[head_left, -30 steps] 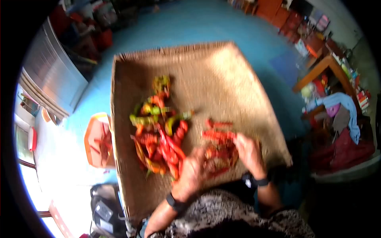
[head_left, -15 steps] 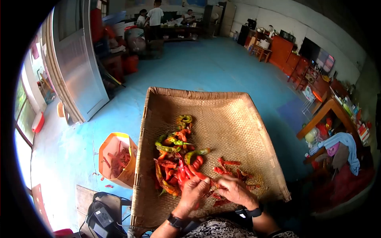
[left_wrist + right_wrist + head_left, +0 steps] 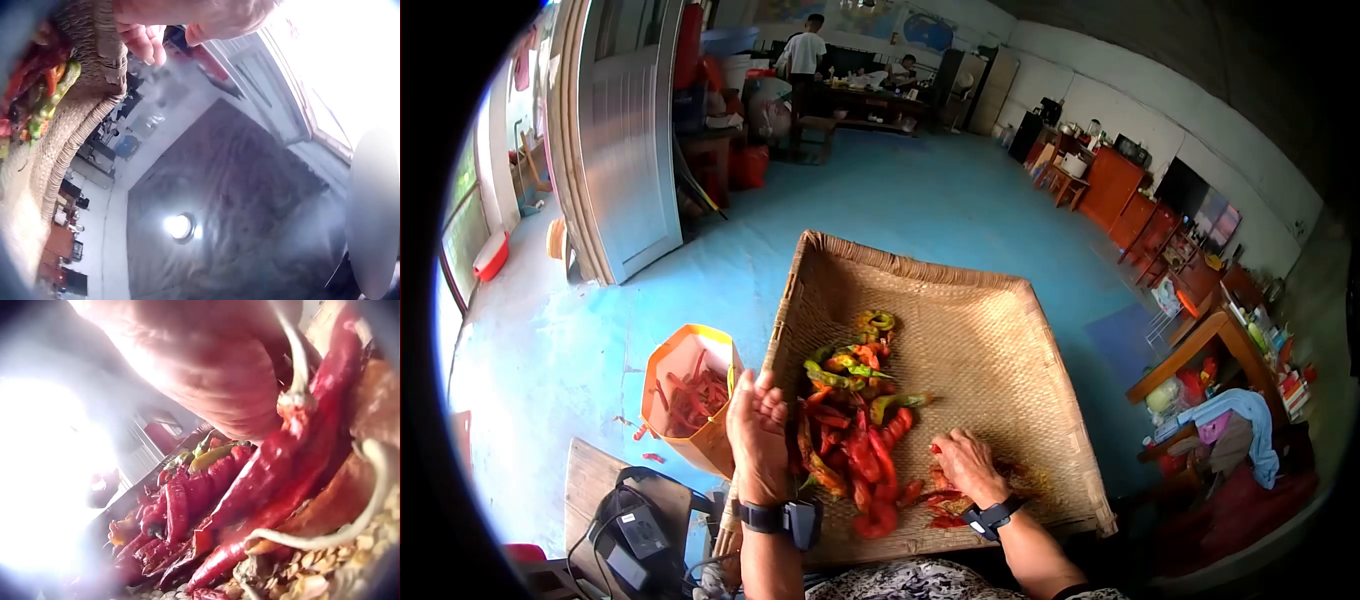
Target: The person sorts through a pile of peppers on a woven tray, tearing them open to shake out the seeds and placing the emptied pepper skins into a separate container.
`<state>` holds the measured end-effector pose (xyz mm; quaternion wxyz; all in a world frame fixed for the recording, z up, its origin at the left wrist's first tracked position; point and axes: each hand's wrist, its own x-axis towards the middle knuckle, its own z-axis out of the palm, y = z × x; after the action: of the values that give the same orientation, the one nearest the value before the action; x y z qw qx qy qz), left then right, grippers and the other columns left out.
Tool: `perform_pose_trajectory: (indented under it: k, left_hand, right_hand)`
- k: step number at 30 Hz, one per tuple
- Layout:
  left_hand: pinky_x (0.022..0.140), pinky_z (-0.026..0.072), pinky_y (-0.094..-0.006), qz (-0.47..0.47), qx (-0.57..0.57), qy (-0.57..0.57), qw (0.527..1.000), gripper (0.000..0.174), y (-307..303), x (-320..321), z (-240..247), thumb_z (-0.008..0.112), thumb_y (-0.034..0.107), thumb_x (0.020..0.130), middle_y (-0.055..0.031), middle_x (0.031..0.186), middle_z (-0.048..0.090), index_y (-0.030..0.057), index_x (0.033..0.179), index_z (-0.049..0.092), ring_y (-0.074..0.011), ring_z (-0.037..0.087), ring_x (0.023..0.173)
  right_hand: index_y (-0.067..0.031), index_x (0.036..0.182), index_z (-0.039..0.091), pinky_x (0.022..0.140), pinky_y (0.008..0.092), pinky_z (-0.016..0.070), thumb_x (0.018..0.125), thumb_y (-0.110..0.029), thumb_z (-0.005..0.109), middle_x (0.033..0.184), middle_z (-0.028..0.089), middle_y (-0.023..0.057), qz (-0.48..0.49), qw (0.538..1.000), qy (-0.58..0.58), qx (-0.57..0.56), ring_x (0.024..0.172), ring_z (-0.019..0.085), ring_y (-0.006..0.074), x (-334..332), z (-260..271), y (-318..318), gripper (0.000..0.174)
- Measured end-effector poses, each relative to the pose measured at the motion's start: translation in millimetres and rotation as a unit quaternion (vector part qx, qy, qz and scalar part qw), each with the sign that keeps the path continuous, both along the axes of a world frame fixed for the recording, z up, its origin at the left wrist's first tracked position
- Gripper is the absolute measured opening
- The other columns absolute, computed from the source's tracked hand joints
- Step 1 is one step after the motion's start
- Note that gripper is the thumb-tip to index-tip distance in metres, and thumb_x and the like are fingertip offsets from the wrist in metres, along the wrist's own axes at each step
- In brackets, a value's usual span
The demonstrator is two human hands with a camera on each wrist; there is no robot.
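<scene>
A shallow woven bamboo tray holds a heap of red, orange and green chili peppers along its left half. My left hand is raised over the tray's left rim, beside the orange-rimmed bin. Its fingers are loosely curled, and the left wrist view shows a gap between thumb and fingers. My right hand is low in the tray, with a bit of red chili pepper showing at its fingertips. Under that hand lie dried red chilies with pale stems, among loose seeds.
The bin stands on the blue floor left of the tray, with red chili pieces inside. A wooden stool with a black bag and cables is at front left. Two people are by a far table. A cluttered wooden frame stands right.
My hands were together at the peppers half a second ago. The left has since moved left to the tray's rim near the bin; the right stays over the dried chilies. The head view has tilted upward.
</scene>
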<state>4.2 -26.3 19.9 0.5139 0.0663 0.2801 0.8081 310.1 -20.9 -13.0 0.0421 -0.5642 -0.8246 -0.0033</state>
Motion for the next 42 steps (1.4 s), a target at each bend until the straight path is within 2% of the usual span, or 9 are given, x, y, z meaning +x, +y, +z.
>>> perform_pose_trajectory:
  k: [2, 9, 13, 15, 18, 25, 27, 36, 42]
  left_hand:
    - [0.061, 0.0486, -0.0194, -0.031, 0.040, 0.028, 0.998, 0.029, -9.4, 19.1, 12.3, 0.055, 0.019, 0.093, -0.0059, 0.089, 0.065, 0.0015, 0.116, 0.054, -0.0083, 0.058, 0.069]
    - [0.061, 0.0442, -0.0194, -0.146, 0.061, 0.172, 0.972, 0.019, -33.9, 64.6, 26.6, 0.056, 0.010, 0.092, -0.0023, 0.081, 0.063, 0.0025, 0.109, 0.060, -0.0059, 0.053, 0.067]
    - [0.065, 0.0455, -0.0202, -0.268, 0.068, 0.306, 0.911, 0.026, -53.1, 99.8, 16.5, 0.058, 0.013, 0.092, -0.0040, 0.088, 0.064, -0.0012, 0.114, 0.057, -0.0067, 0.055, 0.072]
    - [0.071, 0.0508, -0.0288, -0.246, 0.083, 0.480, 0.838, 0.036, -60.0, 116.3, 10.9, 0.059, 0.015, 0.092, -0.0088, 0.098, 0.066, -0.0039, 0.122, 0.053, -0.0155, 0.062, 0.081]
    - [0.071, 0.0508, -0.0287, -0.326, 0.067, 0.474, 0.815, 0.040, -63.5, 135.4, -7.2, 0.057, 0.024, 0.093, -0.0128, 0.097, 0.067, -0.0035, 0.122, 0.053, -0.0134, 0.063, 0.082]
    - [0.076, 0.0509, -0.0249, -0.363, 0.064, 0.408, 0.835, 0.030, -67.7, 142.4, -11.3, 0.058, 0.022, 0.094, -0.0055, 0.097, 0.062, -0.0021, 0.111, 0.055, -0.0102, 0.058, 0.086]
    - [0.066, 0.0482, -0.0220, -0.338, 0.091, 0.299, 0.888, 0.023, -67.2, 147.0, -20.0, 0.061, 0.019, 0.092, -0.0039, 0.085, 0.065, -0.0021, 0.100, 0.059, -0.0072, 0.057, 0.076]
    - [0.065, 0.0470, -0.0225, -0.386, -0.011, 0.330, 0.862, 0.018, -62.6, 141.0, -6.1, 0.059, 0.018, 0.091, -0.0013, 0.081, 0.059, 0.0005, 0.092, 0.055, -0.0075, 0.055, 0.074]
    - [0.057, 0.0413, -0.0206, -0.276, -0.002, 0.308, 0.911, 0.007, -42.3, 113.5, 22.4, 0.057, 0.012, 0.090, 0.0026, 0.076, 0.054, 0.0056, 0.090, 0.055, -0.0048, 0.050, 0.067]
  right_hand:
    - [-0.0059, 0.096, 0.061, 0.075, 0.0432, 0.0483, 0.078, -0.011, 0.067, 0.089, 0.059, 0.0148, 0.010, 0.999, 0.037, 0.022, 0.089, 0.058, 0.0343, 2.1, 2.5, -1.2, 0.020]
    - [-0.0025, 0.095, 0.057, 0.069, 0.0412, 0.0491, 0.081, 0.000, 0.060, 0.091, 0.062, 0.0184, -0.017, 0.963, 0.249, 0.098, 0.083, 0.061, 0.0365, 2.3, 40.7, -19.1, 0.015]
    - [-0.0051, 0.101, 0.057, 0.066, 0.0433, 0.0483, 0.083, -0.005, 0.060, 0.088, 0.061, 0.0173, -0.014, 0.936, 0.311, 0.164, 0.080, 0.060, 0.0387, -5.7, 49.5, -37.2, 0.019]
    - [-0.0038, 0.104, 0.057, 0.066, 0.0371, 0.0496, 0.085, -0.005, 0.060, 0.087, 0.063, 0.0137, -0.003, 0.933, 0.315, 0.173, 0.077, 0.063, 0.0303, -2.6, 38.1, -42.9, 0.019]
    - [0.0006, 0.107, 0.057, 0.068, 0.0253, 0.0492, 0.090, -0.008, 0.058, 0.092, 0.065, 0.0070, -0.047, 0.844, 0.535, 0.001, 0.080, 0.059, 0.0092, -3.7, 33.2, -56.4, 0.019]
    - [-0.0003, 0.107, 0.057, 0.068, 0.0256, 0.0509, 0.090, -0.009, 0.060, 0.091, 0.065, 0.0078, 0.002, 0.842, 0.537, -0.054, 0.081, 0.061, 0.0105, -12.8, 33.1, -75.9, 0.019]
    - [-0.0002, 0.107, 0.057, 0.068, 0.0258, 0.0508, 0.090, -0.008, 0.060, 0.091, 0.066, 0.0081, 0.003, 0.849, 0.526, -0.052, 0.082, 0.062, 0.0121, -12.6, 33.1, -75.5, 0.019]
    - [0.0002, 0.113, 0.059, 0.079, 0.0288, 0.0487, 0.093, -0.010, 0.051, 0.103, 0.064, 0.0119, 0.032, 0.838, 0.540, -0.077, 0.093, 0.062, 0.0191, -7.6, 42.1, -73.3, 0.024]
    - [-0.0020, 0.124, 0.052, 0.061, 0.0232, 0.0450, 0.098, -0.020, 0.046, 0.091, 0.061, 0.0042, -0.094, 0.765, 0.623, -0.136, 0.066, 0.050, 0.0074, 19.1, 30.0, -68.7, 0.032]
